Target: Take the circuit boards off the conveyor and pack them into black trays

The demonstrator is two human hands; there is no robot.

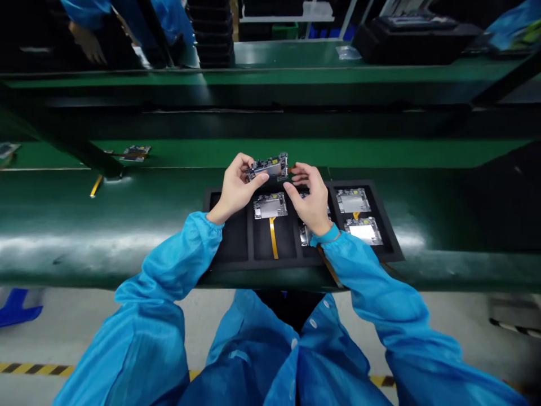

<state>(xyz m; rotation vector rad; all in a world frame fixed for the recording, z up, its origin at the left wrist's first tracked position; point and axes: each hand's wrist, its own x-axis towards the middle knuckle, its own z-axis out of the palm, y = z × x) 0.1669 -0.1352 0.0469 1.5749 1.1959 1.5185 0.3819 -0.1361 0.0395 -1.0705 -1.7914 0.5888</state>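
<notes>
A circuit board (274, 168) with a silvery metal plate is raised above the black tray, tilted, in my left hand (236, 183). The left thumb presses its near edge and the fingers are behind it. From the board's right side a short piece of orange ribbon cable (290, 169) shows beside my right hand (310, 194). That hand's thumb and curled fingers are apart; whether the fingertips touch the cable is unclear. Below, the black tray (274, 263) has several compartments. One holds a circuit board (270, 206) with a ribbon cable (274, 239) hanging toward me. My right hand partly hides other boards.
Two boards (353, 201) (364, 230) lie in the tray's right compartment. Another board (136, 153) rests on the green bench (105, 225) at left, near a dark post (95, 158). Across the bench are stacked black trays (210, 34) and a person's hand (88, 42).
</notes>
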